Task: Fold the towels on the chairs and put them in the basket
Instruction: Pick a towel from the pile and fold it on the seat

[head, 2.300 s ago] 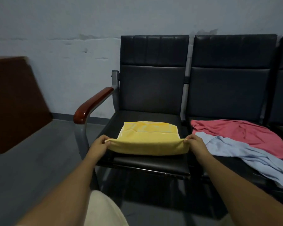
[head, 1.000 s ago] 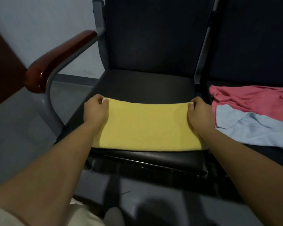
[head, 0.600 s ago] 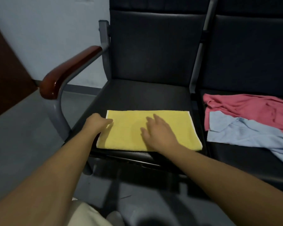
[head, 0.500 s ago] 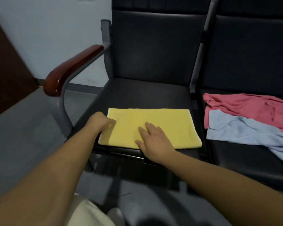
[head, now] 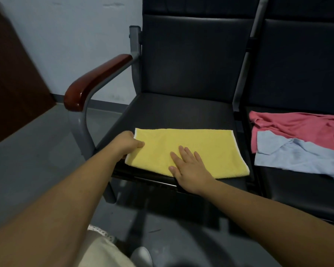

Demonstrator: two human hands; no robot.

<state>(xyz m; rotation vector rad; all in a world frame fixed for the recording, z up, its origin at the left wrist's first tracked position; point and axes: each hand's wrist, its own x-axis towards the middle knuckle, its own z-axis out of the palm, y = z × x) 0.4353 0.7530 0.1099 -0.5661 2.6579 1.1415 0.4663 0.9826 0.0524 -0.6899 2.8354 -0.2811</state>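
Now the left hand [head: 128, 144] pinches the yellow towel [head: 206, 149] at its left edge (thumb on top), while the right hand [head: 191, 168] lies flat, fingers spread, on its front half.

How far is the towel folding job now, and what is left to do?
Done: the yellow towel lies folded flat on the chair seat. In hand: the left hand holds its left edge while the right hand presses flat on it. Left: the red cloth and light blue cloth lie unfolded on the next seat, and no basket is in view.
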